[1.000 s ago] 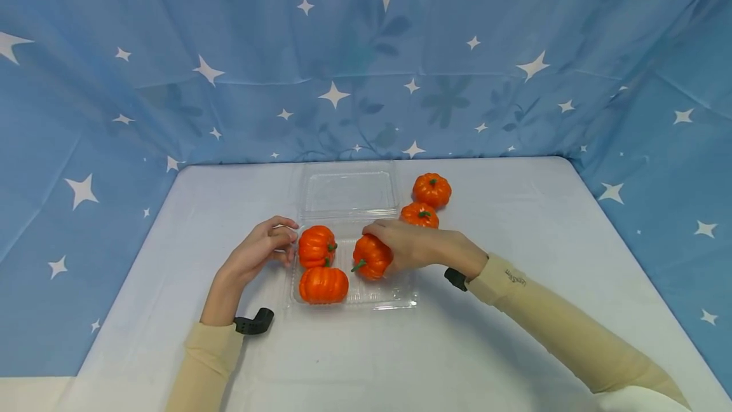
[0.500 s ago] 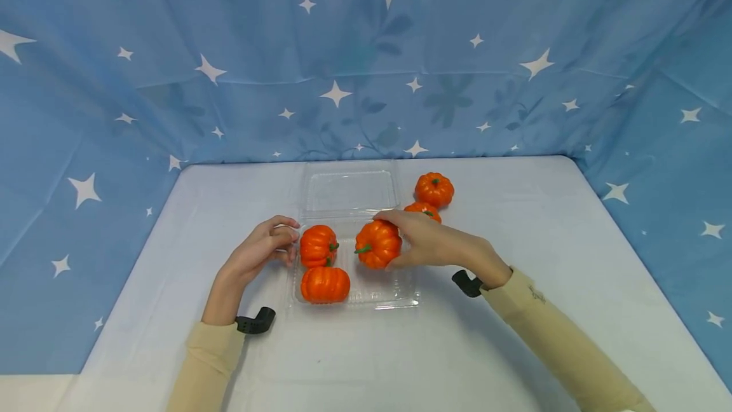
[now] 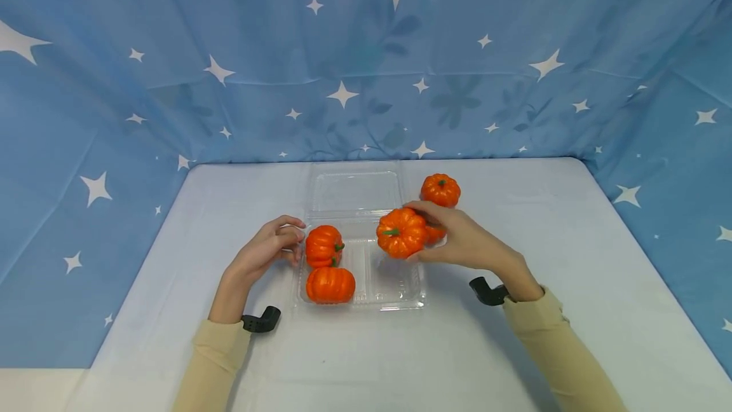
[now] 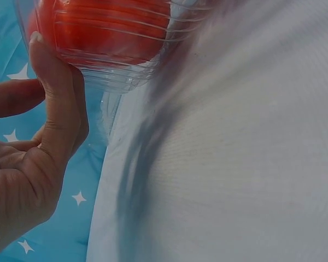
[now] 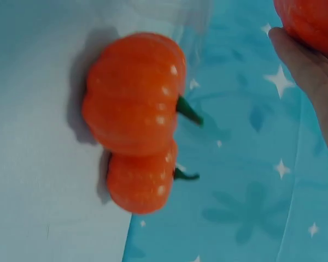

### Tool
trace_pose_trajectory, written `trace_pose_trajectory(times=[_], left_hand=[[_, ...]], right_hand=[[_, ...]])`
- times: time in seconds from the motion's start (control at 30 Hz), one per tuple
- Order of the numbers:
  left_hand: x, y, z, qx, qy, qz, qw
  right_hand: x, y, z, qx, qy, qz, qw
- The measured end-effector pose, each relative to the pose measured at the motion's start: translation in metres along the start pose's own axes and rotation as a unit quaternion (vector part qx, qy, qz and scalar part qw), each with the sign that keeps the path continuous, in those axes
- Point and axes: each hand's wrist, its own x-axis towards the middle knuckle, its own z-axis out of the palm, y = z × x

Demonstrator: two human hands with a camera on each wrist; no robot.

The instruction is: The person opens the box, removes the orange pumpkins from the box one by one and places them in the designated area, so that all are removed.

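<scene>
In the head view my right hand (image 3: pixel 466 237) grips an orange toy pumpkin (image 3: pixel 401 233) with a green stem, held above the right half of a clear plastic clamshell container (image 3: pixel 394 306). Two more pumpkins, the rear one (image 3: pixel 324 246) and the front one (image 3: pixel 330 285), sit in its left half. My left hand (image 3: pixel 271 248) rests at the container's left edge with loosely bent fingers. In the left wrist view, a fingertip (image 4: pixel 36 38) lies right at the clear wall, and a pumpkin (image 4: pixel 109 30) shows through it.
Two pumpkins stand on the white table (image 3: pixel 515 208) right of the container: a rear one (image 3: pixel 440 190) and a nearer one (image 5: pixel 134 95), partly hidden behind the right hand in the head view. The container's lid (image 3: pixel 356 189) lies folded back. A blue star-patterned curtain (image 3: pixel 366 49) hangs behind.
My right hand has raised the pumpkin from the container's right half and moved it to the right and back. My left hand has stayed at the container's left edge.
</scene>
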Motion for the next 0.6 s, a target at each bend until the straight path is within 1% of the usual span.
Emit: trace_pose_trajectory(times=[0.17, 0.23, 0.43, 0.53, 0.6], left_hand=[[0.002, -0.001, 0.000, 0.001, -0.004, 0.004, 1.0000], [0.002, -0.001, 0.000, 0.000, -0.002, 0.002, 1.0000], [0.002, -0.001, 0.001, -0.005, 0.001, -0.003, 1.0000], [0.002, -0.001, 0.000, -0.005, -0.001, -0.002, 1.0000], [0.002, -0.001, 0.000, -0.005, -0.001, -0.002, 1.0000]], right_hand=[[-0.011, 0.005, -0.011, 0.063, 0.022, 0.000, 0.9978], [-0.015, 0.007, -0.014, 0.076, 0.031, -0.006, 0.9966], [-0.021, 0.010, -0.024, 0.069, 0.040, -0.011, 0.9967], [-0.025, 0.014, -0.031, 0.064, 0.041, 0.006, 0.9971], [-0.028, 0.016, -0.037, 0.061, 0.043, 0.026, 0.9969]])
